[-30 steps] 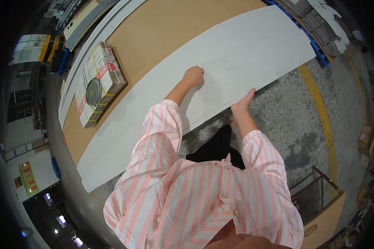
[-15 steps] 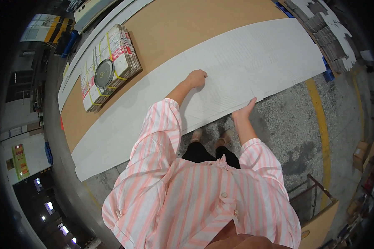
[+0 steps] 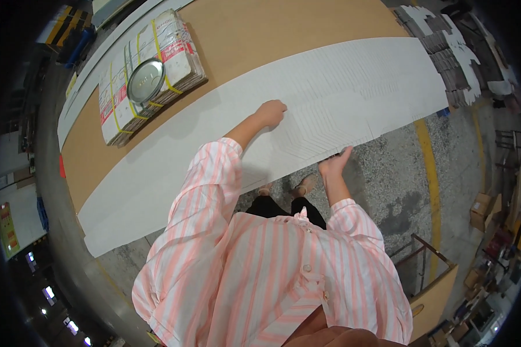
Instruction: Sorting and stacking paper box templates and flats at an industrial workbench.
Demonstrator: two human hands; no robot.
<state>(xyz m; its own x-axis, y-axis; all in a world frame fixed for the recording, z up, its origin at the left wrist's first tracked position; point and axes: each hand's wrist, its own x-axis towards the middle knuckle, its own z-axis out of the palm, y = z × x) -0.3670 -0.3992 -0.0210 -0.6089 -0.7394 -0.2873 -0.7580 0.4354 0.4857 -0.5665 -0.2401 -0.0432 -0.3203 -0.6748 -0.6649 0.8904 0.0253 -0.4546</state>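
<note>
A long spread of white sheets (image 3: 353, 81), overlapping with many fine parallel edge lines, lies across the brown board in front of me. My left hand (image 3: 272, 113) rests on top of it with curled fingers; what they hold, if anything, is hidden. At the near edge, my right hand (image 3: 333, 165) grips the sheets, fingers tucked partly under the rim and thumb pointing out to the right. Beyond my left arm sits a strapped white-and-red bundle (image 3: 176, 61) with yellow bands, and a round metal lid (image 3: 146, 81) lies on it.
Brown board (image 3: 295, 20) shows behind the sheets. Stacked grey and white pieces (image 3: 446, 52) stand at the far right. A yellow line (image 3: 428, 179) crosses the speckled floor on the right. Near my right elbow is a metal frame (image 3: 431, 251) with a brown panel; cardboard boxes (image 3: 483, 211) lie beyond.
The view has shifted a little. The parallel edge lines across the white sheets stand out more, reaching the near edge by my right hand. Both hands keep nearly the same place.
</note>
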